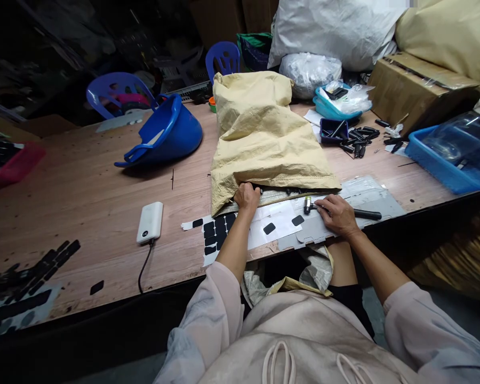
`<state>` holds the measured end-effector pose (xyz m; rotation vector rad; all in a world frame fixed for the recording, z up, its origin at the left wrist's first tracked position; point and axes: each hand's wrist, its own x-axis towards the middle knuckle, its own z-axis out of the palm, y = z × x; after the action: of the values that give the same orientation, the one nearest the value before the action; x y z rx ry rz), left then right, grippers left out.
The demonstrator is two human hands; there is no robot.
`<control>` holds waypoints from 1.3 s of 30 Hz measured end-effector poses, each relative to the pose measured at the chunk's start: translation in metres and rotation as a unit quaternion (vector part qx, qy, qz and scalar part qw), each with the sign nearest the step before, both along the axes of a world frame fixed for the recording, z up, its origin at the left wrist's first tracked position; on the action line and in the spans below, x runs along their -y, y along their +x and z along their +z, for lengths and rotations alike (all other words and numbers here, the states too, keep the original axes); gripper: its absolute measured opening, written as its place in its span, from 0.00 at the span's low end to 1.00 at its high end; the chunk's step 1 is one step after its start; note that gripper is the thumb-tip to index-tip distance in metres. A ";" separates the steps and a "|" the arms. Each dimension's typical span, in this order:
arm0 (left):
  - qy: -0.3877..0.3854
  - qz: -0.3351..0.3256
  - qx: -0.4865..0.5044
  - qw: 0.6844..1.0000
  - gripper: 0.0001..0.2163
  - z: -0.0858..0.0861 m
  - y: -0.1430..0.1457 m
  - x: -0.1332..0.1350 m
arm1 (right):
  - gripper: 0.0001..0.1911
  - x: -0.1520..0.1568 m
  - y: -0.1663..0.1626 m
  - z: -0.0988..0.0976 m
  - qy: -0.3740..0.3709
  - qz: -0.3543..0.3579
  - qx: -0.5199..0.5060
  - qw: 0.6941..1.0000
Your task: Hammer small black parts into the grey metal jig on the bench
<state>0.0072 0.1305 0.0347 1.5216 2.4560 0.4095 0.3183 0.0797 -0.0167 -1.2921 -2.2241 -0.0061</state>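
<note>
My left hand (pixel 247 197) is at the mouth of a yellow woven sack (pixel 268 138) lying on the table. Its fingers look curled, and their tips are hidden at the sack's edge. A few small dark pieces show in the opening beside it. With my right hand (pixel 338 214) closed over its shaft, a small hammer (pixel 368 214) lies on a grey plastic sheet (pixel 352 194), its yellow-and-black head pointing left. Between my hands lie two black rounded pads (pixel 269 229) on white paper (pixel 256 234). A sheet of black pads (pixel 210 230) is partly behind my left forearm.
A white power bank (pixel 150 221) with a cable and a tipped blue basin (pixel 172 130) are to the left. Black handle-like parts (pixel 360 140), a small dark tray (pixel 334 130), a blue basket (pixel 452 160) and a cardboard box (pixel 420 93) stand right.
</note>
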 end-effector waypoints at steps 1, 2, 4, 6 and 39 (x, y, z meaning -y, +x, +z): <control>0.000 0.001 0.002 1.000 0.10 0.000 -0.002 0.003 | 0.12 0.000 0.000 0.000 -0.001 0.000 -0.001 1.000; 0.000 0.004 0.004 1.000 0.10 0.000 -0.004 0.007 | 0.12 0.000 0.000 0.001 -0.003 0.000 -0.001 1.000; -0.003 0.010 0.012 1.000 0.08 0.000 -0.011 0.020 | 0.12 0.000 0.000 0.001 -0.008 0.000 0.000 1.000; 0.007 0.000 0.024 1.000 0.06 -0.001 -0.016 0.040 | 0.12 0.000 -0.001 0.002 -0.013 -0.001 0.000 1.000; 0.089 -0.230 0.159 0.956 0.07 -0.040 0.020 0.109 | 0.15 0.001 -0.006 0.009 0.024 0.008 -0.007 1.000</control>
<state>0.0268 0.0212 -0.0048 1.8626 1.7928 0.7304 0.3121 0.0792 -0.0074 -1.2451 -2.2088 -0.0450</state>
